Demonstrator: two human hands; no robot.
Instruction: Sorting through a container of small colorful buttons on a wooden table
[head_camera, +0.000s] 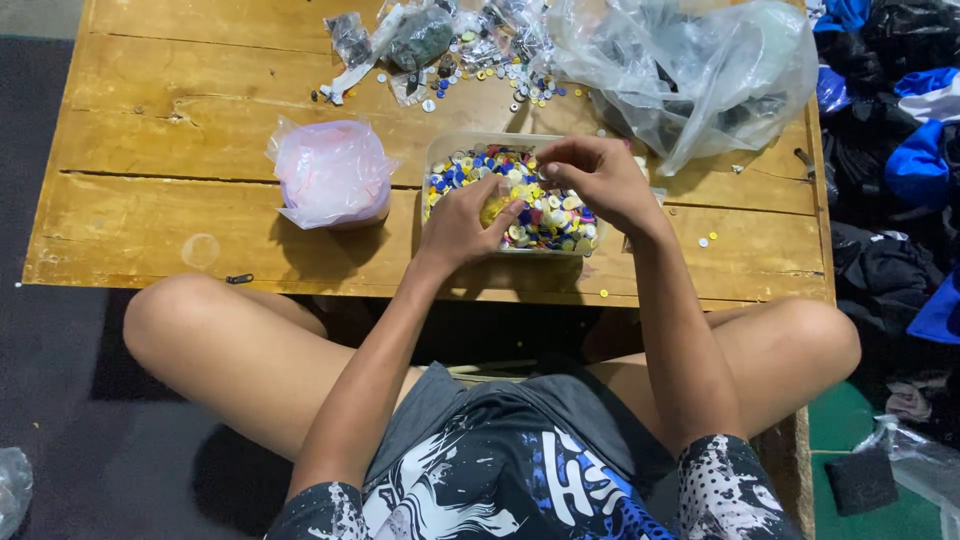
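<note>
On the low table: a clear tub (440, 150) sits near the front edge, packed with mixed buttons (545, 215); yellow, blue, white, pink, all jumbled
Left hand: the left hand (462, 222) rests on the near-left part of the pile; fingers curled down into the buttons with the thumb tucked in close; looks like there's something yellow under the fingertips, can't tell if it's actually pinched
Right hand: the right hand (598, 178) hovers over the far-right side of the tub; fingertips bunched together with the thumb, pinching something tiny that's too small to make out
Beside the tub: a pink plastic bag (332, 172) just to the left, standing on the table (150, 210)
Further back: a big crumpled clear bag (690, 65) to the right; loose buttons (500, 80) and small packets (418, 38) scattered along the far edge
Off to the right: a heap of blue and black clothes (900, 150) on the floor
</note>
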